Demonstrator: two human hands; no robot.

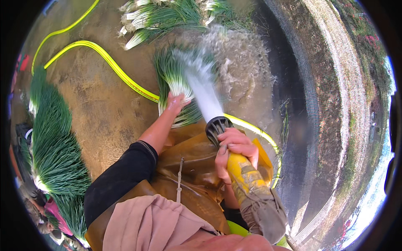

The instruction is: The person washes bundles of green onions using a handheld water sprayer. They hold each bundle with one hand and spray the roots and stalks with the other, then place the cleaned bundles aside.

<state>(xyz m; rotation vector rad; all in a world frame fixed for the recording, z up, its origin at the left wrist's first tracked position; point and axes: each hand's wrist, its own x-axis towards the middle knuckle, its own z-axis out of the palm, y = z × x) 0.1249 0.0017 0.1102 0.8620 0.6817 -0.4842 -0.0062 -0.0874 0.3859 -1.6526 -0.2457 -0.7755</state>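
My left hand (178,102) is closed around the white lower part of a bunch of green onions (176,73), whose leaves fan out away from me. My right hand (237,149) grips a hose nozzle (216,127) with a black ribbed head, just in front of its yellow, partly cloth-wrapped body (246,178). A broad white jet of water (202,91) leaves the nozzle and strikes the leaves, hiding part of them. More green onions (188,116) lie beneath and beside my left hand, close to my brown waterproof apron (191,160).
Green onion bunches (147,20) lie on the wet floor ahead; a long pile (58,144) lies at left. A yellow hose (116,73) curves across the floor. Churning water (241,69) spreads right of the jet, beside a dark strip (290,94). Part of a person (37,204) shows at far left.
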